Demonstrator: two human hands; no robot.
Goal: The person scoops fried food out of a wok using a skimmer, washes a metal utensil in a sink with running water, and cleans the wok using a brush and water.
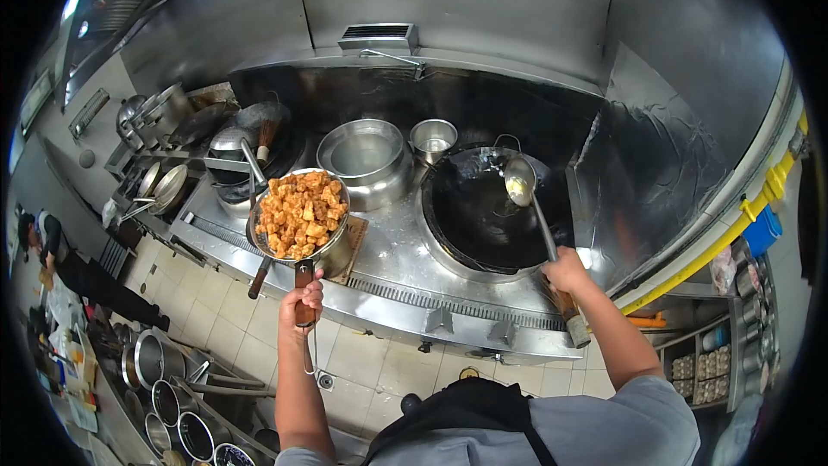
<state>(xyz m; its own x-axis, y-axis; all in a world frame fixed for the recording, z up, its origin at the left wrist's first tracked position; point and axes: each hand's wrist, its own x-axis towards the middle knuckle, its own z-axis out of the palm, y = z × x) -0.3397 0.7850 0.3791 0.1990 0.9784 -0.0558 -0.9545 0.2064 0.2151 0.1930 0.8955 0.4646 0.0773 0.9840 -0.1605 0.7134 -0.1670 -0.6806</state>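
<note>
My left hand (304,300) is closed around the wooden handle of a strainer (256,240). Browned fried chunks (302,214) are heaped in it; I cannot tell exactly what food they are. Beneath the strainer stands a metal pot (339,255), and whether the two touch is unclear. My right hand (567,271) grips a long-handled ladle (543,223) near its wooden end. The ladle's bowl hangs over the far right part of a dark wok (483,229), with something pale yellow in it. Inside the wok, the surface looks dark and shiny.
Behind the strainer sits a wide metal pot (362,160) of liquid, beside a smaller container (433,140). A faucet (392,55) reaches over the stove's back. Another ladle (250,155) and a brush (266,136) lie left. A yellow pipe (733,233) runs along the right. A person (82,263) stands far left.
</note>
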